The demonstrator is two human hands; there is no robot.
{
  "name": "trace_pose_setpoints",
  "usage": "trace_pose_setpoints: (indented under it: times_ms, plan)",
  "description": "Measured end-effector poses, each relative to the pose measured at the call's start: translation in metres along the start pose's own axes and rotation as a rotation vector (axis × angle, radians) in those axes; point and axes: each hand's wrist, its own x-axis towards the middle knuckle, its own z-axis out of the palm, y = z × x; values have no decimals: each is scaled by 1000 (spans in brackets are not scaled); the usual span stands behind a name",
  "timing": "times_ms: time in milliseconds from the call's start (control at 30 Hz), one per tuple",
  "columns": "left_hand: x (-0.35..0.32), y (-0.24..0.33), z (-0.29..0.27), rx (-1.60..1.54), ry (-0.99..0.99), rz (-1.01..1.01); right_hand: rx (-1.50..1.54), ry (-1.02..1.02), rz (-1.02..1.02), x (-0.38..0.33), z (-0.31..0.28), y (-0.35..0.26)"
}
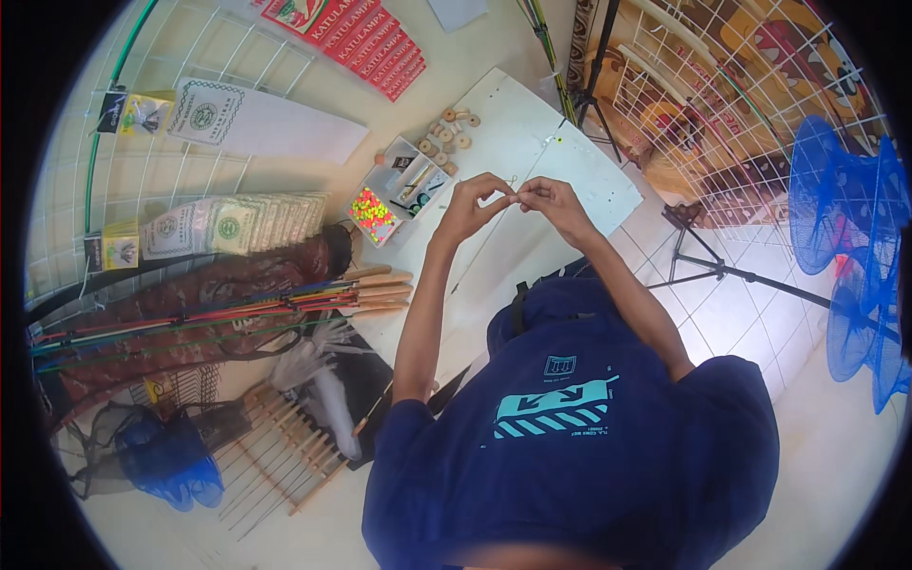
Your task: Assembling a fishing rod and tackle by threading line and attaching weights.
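My left hand (471, 205) and my right hand (557, 205) meet fingertip to fingertip over the white table (513, 249). Both pinch with thumb and forefinger, and what they hold is too small to make out. A thin, pale loop like a bit of line (511, 180) shows just beyond the fingertips. Left of my left hand stands a clear compartment box (410, 186). Bright red and yellow small pieces (373, 217) fill its near section, and small dark and green items lie in the others. Behind it several wooden spools (446, 134) are grouped on the table.
Thin rods with wooden handles (385, 290) lie at the left, above a wooden rack (285, 446). Packets hang on a white wire grid (233, 57) along the left wall. Blue nets (845, 237) hang at the right, near a black tripod (717, 266).
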Motion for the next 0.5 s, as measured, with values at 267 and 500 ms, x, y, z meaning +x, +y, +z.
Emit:
trace_pose_setpoints:
  times_ms: [267, 500]
  plan:
    - [-16, 19, 18, 46, 398, 101, 38, 47, -4, 6, 16, -23]
    - [-24, 23, 14, -126, 443, 59, -9, 78, -166, -3, 41, -38]
